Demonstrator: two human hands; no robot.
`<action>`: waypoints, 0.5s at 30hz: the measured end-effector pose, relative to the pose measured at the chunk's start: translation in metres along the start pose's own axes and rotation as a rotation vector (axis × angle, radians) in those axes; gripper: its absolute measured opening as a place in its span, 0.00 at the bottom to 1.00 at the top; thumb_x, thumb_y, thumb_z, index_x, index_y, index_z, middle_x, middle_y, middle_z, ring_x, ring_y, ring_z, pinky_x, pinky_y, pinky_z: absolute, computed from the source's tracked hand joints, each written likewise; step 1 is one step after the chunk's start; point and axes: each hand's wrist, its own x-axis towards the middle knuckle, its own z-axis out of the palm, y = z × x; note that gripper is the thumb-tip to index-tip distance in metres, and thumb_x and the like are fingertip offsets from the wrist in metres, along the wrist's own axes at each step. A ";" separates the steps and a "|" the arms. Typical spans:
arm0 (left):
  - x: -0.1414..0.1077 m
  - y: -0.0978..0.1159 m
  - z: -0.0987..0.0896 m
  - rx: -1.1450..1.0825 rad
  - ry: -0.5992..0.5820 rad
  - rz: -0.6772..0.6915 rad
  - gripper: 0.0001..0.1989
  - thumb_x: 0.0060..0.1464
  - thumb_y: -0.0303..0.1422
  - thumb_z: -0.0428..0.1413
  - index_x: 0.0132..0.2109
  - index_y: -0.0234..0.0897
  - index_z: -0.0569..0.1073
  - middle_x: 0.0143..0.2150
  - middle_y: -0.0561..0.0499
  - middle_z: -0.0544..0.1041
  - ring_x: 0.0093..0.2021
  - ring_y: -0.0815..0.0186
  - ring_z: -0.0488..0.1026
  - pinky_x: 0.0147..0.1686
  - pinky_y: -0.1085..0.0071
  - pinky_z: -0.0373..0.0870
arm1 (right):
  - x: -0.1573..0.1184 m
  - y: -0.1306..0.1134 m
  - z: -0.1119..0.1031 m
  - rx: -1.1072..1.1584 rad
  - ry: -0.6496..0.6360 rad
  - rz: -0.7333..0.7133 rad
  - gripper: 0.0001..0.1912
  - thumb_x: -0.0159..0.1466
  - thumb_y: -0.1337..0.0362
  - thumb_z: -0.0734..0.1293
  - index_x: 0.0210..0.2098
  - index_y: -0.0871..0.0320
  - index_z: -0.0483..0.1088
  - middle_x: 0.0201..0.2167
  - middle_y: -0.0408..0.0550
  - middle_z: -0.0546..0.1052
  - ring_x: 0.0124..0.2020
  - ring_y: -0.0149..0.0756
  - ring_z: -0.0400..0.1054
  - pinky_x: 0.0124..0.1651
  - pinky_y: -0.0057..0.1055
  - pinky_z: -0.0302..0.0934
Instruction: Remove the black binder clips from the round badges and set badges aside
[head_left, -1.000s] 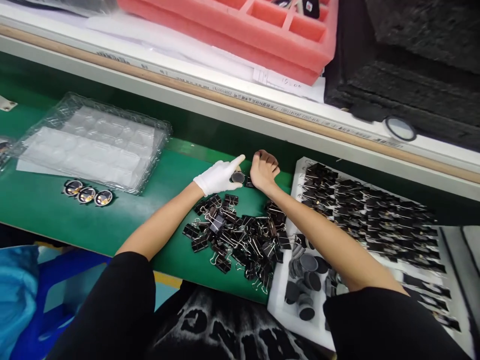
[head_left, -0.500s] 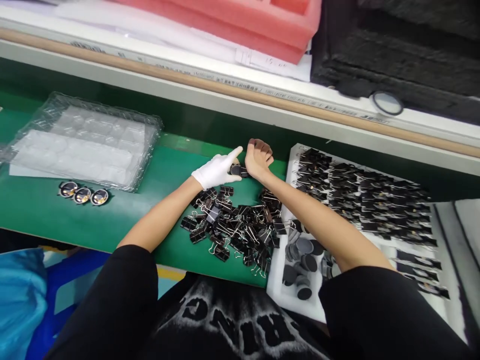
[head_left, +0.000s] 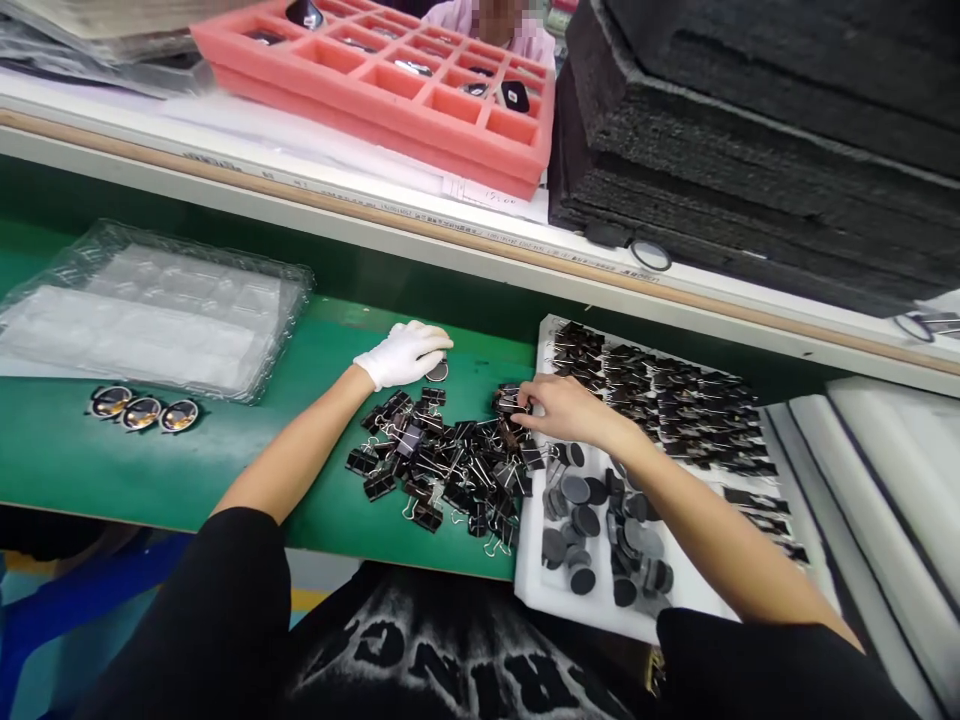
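Observation:
My left hand, in a white glove, lies over the green tabletop behind the clip heap. Its fingers and thumb are closed on a small round disc, whose near edge shows below them. Bare, my right hand is at the heap's back right corner. Thumb and fingers curl round a black binder clip there; the exact hold is partly hidden. Between my forearms spreads the heap of black binder clips with silver wire handles. Grey and black round pieces lie in the white foam tray to the right.
Clips stand in rows on the tray's far part. Three round lens-like pieces lie at left, before a clear plastic tray. On the shelf above are a pink foam tray and black foam stacks. A person sits beyond.
My right hand has moved from beside the left hand forward to the clip heap. My left hand has turned palm down over the disc. The view has shifted, showing more of the shelf.

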 end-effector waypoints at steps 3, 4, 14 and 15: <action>-0.004 -0.007 -0.002 -0.019 0.065 -0.012 0.23 0.70 0.43 0.45 0.56 0.42 0.81 0.57 0.47 0.82 0.58 0.54 0.74 0.60 0.55 0.67 | 0.005 0.003 0.008 0.122 0.051 -0.020 0.07 0.68 0.60 0.68 0.36 0.55 0.76 0.38 0.50 0.79 0.38 0.43 0.74 0.44 0.36 0.63; -0.006 -0.008 -0.004 -0.043 0.089 -0.011 0.22 0.69 0.42 0.46 0.56 0.42 0.81 0.57 0.47 0.82 0.58 0.55 0.74 0.61 0.56 0.67 | 0.007 0.005 0.010 0.164 0.063 -0.017 0.07 0.68 0.62 0.67 0.34 0.54 0.76 0.36 0.49 0.79 0.37 0.41 0.73 0.43 0.35 0.62; -0.013 -0.013 -0.011 -0.062 -0.087 -0.027 0.27 0.63 0.50 0.58 0.64 0.47 0.76 0.63 0.49 0.79 0.63 0.52 0.72 0.63 0.55 0.66 | 0.022 0.004 -0.004 0.270 0.269 -0.009 0.08 0.73 0.65 0.61 0.39 0.55 0.71 0.34 0.48 0.80 0.35 0.40 0.74 0.40 0.33 0.60; -0.011 -0.014 -0.010 -0.052 -0.083 -0.031 0.28 0.62 0.51 0.59 0.64 0.47 0.76 0.62 0.49 0.79 0.62 0.52 0.72 0.62 0.55 0.67 | 0.030 0.000 -0.007 0.260 0.274 0.003 0.07 0.72 0.66 0.62 0.39 0.55 0.71 0.33 0.48 0.80 0.35 0.40 0.75 0.40 0.33 0.60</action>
